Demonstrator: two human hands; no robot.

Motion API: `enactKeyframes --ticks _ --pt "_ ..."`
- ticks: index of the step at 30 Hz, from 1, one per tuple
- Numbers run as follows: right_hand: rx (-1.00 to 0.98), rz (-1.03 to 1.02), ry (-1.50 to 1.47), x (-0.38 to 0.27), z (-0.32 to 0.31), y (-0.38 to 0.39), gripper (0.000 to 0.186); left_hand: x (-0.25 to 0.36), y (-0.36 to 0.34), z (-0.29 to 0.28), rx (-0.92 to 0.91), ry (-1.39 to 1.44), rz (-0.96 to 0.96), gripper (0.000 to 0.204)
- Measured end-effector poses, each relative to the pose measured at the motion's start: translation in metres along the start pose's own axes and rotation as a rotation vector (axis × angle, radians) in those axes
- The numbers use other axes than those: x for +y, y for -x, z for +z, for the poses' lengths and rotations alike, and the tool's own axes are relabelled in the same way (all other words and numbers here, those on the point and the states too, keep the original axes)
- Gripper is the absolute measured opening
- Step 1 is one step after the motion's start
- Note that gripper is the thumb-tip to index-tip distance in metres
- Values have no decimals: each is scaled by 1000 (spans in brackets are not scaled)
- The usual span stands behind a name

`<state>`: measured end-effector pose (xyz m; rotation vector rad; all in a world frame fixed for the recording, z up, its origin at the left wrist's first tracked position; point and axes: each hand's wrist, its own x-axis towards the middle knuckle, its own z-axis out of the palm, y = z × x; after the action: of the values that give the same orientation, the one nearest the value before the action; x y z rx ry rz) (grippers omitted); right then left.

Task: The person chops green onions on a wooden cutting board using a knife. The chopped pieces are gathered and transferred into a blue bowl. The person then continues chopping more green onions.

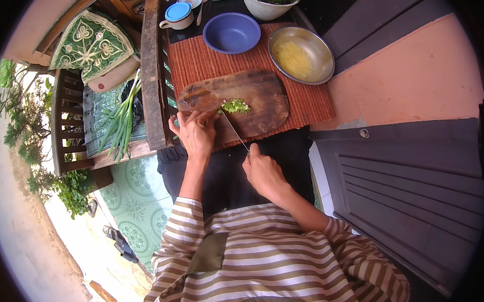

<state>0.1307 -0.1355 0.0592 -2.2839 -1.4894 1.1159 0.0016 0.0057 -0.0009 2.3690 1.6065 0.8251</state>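
Note:
My right hand [263, 171] is closed round the handle of a knife [234, 131]. Its blade slants up and left over the wooden cutting board [261, 91], the tip beside a small heap of chopped green onion [235, 105]. At the board's left front edge is my left hand [197, 134], fingers bent and pressed down, with the fingertips close to the blade. Whatever lies under those fingers is hidden or too small to name.
An orange woven mat [195, 58] lies under the board. Beyond it stand a blue bowl [231, 32], a metal bowl with pale yellow shreds [319, 61], a lidded cup [178, 16] and a potted plant [270, 4]. Whole green onions [123, 121] lie on a bench at left.

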Motion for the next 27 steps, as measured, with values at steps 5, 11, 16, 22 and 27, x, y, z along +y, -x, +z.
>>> enactKeyframes --ticks 5,11,16,22,27 --pt "52 -27 -6 3 0 -12 28 3 0 -1 -18 -39 9 12" --pt "53 -47 6 -2 0 -2 31 7 0 -1 12 -40 -24 11" --pt "41 -28 31 -5 -1 1 29 8 -1 -2 -4 -32 -23 11" --pt "16 37 63 -10 -1 -2 25 8 -1 -4 -21 -38 -8 11" --pt "17 49 69 -11 6 -11 25 5 3 -1 -7 -34 1 11"
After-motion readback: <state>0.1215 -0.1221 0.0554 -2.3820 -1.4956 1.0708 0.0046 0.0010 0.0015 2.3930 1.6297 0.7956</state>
